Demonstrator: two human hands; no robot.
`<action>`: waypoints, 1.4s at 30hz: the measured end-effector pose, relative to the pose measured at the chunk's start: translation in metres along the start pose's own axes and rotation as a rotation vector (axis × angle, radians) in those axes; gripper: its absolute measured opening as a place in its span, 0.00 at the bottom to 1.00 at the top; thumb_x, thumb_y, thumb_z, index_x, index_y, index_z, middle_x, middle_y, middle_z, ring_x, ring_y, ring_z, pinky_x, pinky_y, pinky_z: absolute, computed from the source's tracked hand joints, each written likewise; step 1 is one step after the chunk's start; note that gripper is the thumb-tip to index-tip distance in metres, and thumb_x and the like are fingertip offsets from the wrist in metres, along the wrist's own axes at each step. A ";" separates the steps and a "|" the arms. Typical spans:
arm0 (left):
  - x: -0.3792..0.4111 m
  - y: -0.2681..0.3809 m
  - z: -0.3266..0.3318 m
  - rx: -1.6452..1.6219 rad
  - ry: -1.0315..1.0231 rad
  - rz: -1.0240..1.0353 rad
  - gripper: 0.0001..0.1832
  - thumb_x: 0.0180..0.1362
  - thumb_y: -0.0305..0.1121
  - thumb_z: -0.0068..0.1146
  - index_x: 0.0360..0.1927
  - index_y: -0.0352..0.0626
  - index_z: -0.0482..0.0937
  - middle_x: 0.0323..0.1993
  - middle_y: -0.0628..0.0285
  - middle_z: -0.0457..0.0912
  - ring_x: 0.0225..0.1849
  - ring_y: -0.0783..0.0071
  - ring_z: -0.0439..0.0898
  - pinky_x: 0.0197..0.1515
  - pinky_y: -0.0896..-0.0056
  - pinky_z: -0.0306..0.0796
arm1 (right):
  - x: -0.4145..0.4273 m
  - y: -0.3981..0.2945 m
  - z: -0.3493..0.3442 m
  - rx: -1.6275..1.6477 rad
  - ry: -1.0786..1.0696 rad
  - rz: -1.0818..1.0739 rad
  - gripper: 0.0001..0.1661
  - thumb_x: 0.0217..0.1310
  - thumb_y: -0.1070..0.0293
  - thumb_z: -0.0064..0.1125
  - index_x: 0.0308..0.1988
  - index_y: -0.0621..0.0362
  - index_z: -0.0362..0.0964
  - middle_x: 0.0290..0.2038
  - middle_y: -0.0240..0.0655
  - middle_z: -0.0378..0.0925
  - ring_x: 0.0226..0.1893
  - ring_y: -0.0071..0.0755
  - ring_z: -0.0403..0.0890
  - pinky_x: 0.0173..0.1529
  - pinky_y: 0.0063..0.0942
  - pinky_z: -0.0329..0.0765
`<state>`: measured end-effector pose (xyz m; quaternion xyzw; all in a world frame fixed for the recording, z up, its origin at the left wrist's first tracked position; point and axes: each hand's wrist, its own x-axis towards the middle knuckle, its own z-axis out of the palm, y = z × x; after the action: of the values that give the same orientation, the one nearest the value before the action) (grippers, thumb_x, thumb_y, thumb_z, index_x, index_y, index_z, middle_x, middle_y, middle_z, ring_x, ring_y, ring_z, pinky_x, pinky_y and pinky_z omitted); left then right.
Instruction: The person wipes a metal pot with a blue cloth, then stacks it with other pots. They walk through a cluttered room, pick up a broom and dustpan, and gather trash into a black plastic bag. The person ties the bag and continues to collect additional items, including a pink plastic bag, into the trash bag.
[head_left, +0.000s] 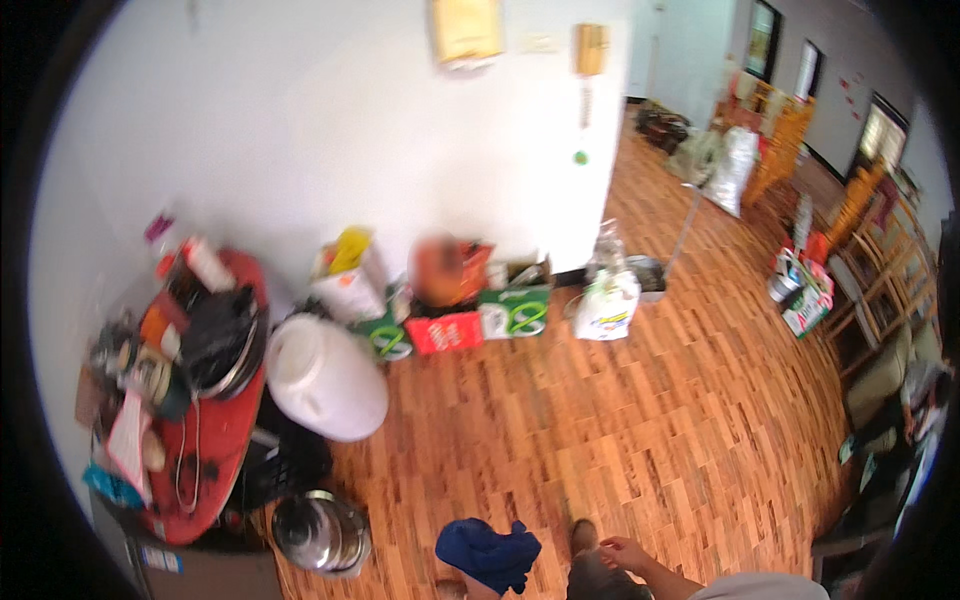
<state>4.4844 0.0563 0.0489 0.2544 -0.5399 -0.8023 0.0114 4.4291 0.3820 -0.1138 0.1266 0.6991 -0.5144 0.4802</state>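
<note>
A dark blue cloth (491, 553) is bunched at the bottom of the head view, at the end of my left forearm. It covers my left hand, whose fingers are hidden. My right hand (624, 555) hangs in front of my dark-clothed leg (600, 581), its fingers bent; nothing shows in it, though its palm side is hidden. Beneath my hands lies the wood-patterned floor (525, 442), where one brown shoe (583, 536) can be seen. To the left of the cloth stands a shiny metal pot or kettle (319, 532).
A red table (225, 450) crowded with household items stands left, beside a white plastic barrel (330, 379). Cartons (514, 311) line the wall, near a white plastic bag (607, 304) and a long-handled dustpan (649, 277). Wooden chairs (885, 277) stand at the right.
</note>
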 end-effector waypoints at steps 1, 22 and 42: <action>0.015 -0.002 0.035 0.070 -0.049 0.014 0.12 0.52 0.40 0.53 0.34 0.44 0.77 0.31 0.60 0.78 0.33 0.69 0.77 0.36 0.67 0.71 | -0.013 -0.027 -0.007 0.161 -0.070 -0.045 0.28 0.59 0.59 0.58 0.54 0.63 0.64 0.37 0.41 0.77 0.34 0.31 0.79 0.36 0.27 0.78; 0.285 0.103 0.479 -0.092 -0.694 -0.259 0.15 0.54 0.39 0.53 0.43 0.43 0.75 0.39 0.56 0.78 0.40 0.65 0.78 0.42 0.64 0.73 | -0.033 -0.372 -0.276 1.028 0.031 -0.548 0.31 0.56 0.60 0.58 0.57 0.58 0.60 0.47 0.36 0.73 0.48 0.34 0.74 0.53 0.30 0.71; 0.547 0.104 0.865 0.523 -1.029 0.537 0.13 0.57 0.36 0.52 0.41 0.38 0.77 0.37 0.58 0.80 0.39 0.64 0.79 0.43 0.66 0.73 | 0.074 -0.502 -0.690 1.349 0.294 -0.586 0.25 0.60 0.57 0.47 0.53 0.61 0.65 0.50 0.43 0.72 0.51 0.44 0.73 0.58 0.45 0.69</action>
<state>3.6178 0.5971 0.1719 -0.3135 -0.6994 -0.6327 -0.1112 3.6814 0.7186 0.1338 0.2695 0.2942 -0.9159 0.0435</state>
